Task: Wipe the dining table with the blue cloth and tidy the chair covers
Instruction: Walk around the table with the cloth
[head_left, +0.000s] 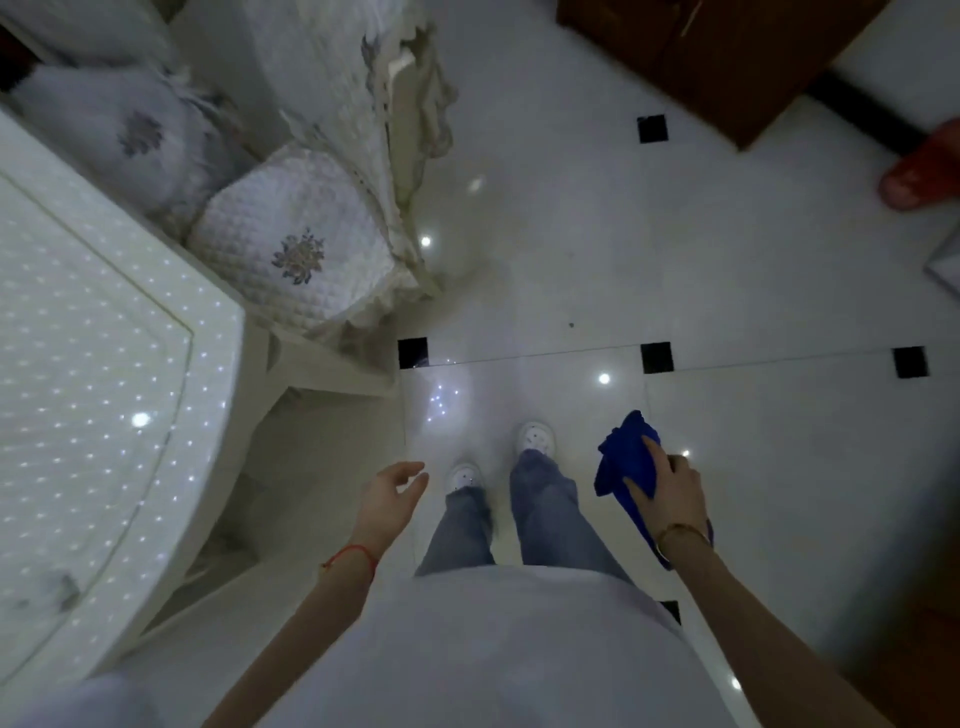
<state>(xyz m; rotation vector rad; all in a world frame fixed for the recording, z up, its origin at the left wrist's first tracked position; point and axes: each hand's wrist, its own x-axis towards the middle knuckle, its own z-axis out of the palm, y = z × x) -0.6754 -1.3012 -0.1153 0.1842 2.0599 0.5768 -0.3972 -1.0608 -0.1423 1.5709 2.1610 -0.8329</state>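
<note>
— Where is the blue cloth (626, 467)?
— At about four o'clock in the view, bunched in the right hand (670, 486); its fingers (649, 447) curl over the fabric and clamp it, and a tail hangs under the wrist.
— And the left hand (387, 496)?
— Around six o'clock, empty, fingers loosely spread and slightly curled, above the floor (727, 270), clear of the table (104, 364).
— The table itself?
— At nine o'clock, white and glossy, with speckled light reflections.
— The chair covers?
— At eleven o'clock: a quilted seat cover (291, 249) with a flower motif, just beside the table's corner, its ruffled back cover (332, 78) behind it.
</note>
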